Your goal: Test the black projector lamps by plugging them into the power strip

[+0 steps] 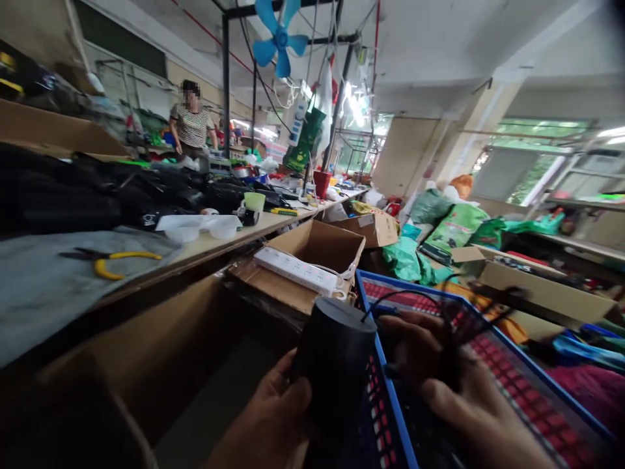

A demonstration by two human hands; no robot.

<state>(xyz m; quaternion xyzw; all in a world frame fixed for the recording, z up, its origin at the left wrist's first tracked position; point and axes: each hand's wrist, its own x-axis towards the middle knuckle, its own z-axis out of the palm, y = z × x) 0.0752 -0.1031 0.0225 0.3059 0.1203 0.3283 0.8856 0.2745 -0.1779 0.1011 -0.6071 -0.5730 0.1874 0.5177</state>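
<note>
Left hand (273, 417) fingers clamp one black cylinder (336, 365); right hand (439, 378) fingers grip one cable (446, 326).

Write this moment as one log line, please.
left hand: holds black cylinder | right hand: grips black cable | over blue crate

The black cylinder (334, 352) held over the blue crate (390, 404) looks like matt, smooth plastic, with a thin rubbery black wire (390, 301) coming off its top. The crate is glossy moulded plastic lattice. Left of it, the open box (312, 260) is rough brown cardboard under a smooth white plastic power strip (297, 268). The bench (215, 246) beyond is pale wood; its pliers (110, 260) have yellow plastic-coated handles.
</note>
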